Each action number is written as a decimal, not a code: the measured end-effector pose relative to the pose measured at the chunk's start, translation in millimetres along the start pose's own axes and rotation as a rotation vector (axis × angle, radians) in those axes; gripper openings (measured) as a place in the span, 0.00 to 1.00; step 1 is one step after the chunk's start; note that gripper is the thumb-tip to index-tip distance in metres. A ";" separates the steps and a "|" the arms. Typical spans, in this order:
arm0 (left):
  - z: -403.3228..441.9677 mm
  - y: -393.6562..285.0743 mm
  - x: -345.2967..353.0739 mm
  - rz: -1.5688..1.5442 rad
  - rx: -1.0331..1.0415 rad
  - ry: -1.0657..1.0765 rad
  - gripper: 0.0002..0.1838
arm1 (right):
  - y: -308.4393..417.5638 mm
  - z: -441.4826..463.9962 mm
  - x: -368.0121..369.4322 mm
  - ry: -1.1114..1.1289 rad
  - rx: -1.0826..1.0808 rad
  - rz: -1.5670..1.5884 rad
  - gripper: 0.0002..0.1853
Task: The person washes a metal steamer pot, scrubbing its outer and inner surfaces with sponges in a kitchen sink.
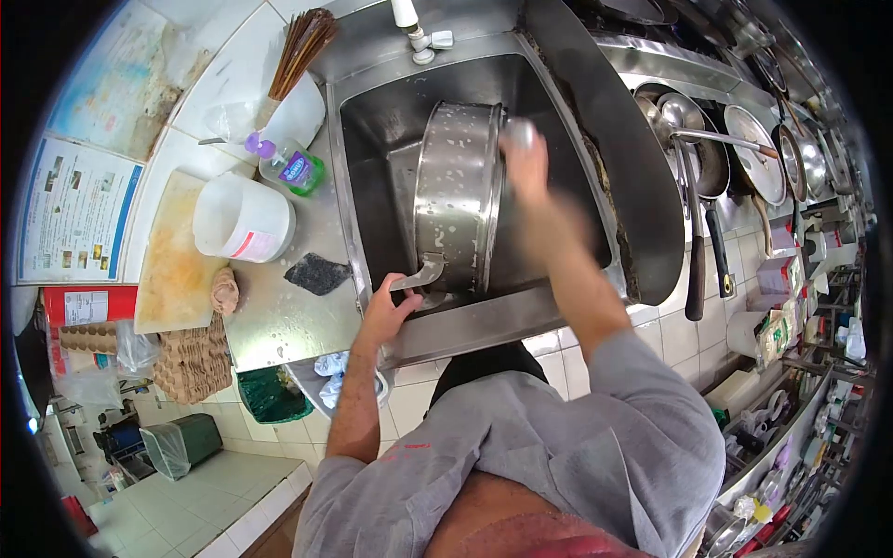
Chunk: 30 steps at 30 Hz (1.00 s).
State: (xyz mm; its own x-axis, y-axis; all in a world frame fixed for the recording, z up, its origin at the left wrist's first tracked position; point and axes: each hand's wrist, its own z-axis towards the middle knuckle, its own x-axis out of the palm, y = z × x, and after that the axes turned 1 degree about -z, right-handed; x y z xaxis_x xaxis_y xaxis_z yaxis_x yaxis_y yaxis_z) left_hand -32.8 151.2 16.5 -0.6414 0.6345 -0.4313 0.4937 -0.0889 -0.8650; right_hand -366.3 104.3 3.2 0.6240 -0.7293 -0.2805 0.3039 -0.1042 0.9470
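A large metal pot [456,186], spotted with suds, lies tipped on its side in the steel sink [386,126], its mouth facing right. My left hand [385,314] grips the pot's side handle [424,272] near the sink's front edge. At the rim of the mouth is my right hand [526,167], smeared by motion. Its fingers are closed round a small silvery thing [522,133], too blurred to name. A white tap [414,28] stands behind the pot.
On the left ledge are a dark scouring pad [318,273], a white tub [244,219], a green soap bottle [296,169] and a cutting board [181,251]. A stick whisk [298,56] stands behind. Pans and ladles [693,139] crowd the right side. A bin [272,395] sits below left.
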 end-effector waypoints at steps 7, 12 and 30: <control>147.8 -91.5 -24.8 -0.465 -0.060 0.113 0.33 | 19.3 33.7 13.3 -0.022 0.266 0.215 0.17; 255.8 -121.4 8.7 0.135 -0.032 -0.176 0.29 | 40.6 -59.6 -13.0 -0.179 0.129 0.112 0.17; 100.5 -24.7 29.4 0.079 0.347 -0.532 0.19 | 70.3 -78.7 -12.9 -0.103 -0.166 -0.288 0.17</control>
State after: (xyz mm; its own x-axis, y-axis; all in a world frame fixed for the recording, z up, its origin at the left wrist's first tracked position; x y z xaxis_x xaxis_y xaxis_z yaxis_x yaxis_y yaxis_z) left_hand -122.8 94.9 -0.6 -0.8585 0.1560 -0.4885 0.3901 -0.4196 -0.8196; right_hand -296.3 159.6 61.1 0.4225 -0.7510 -0.5074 0.5752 -0.2105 0.7905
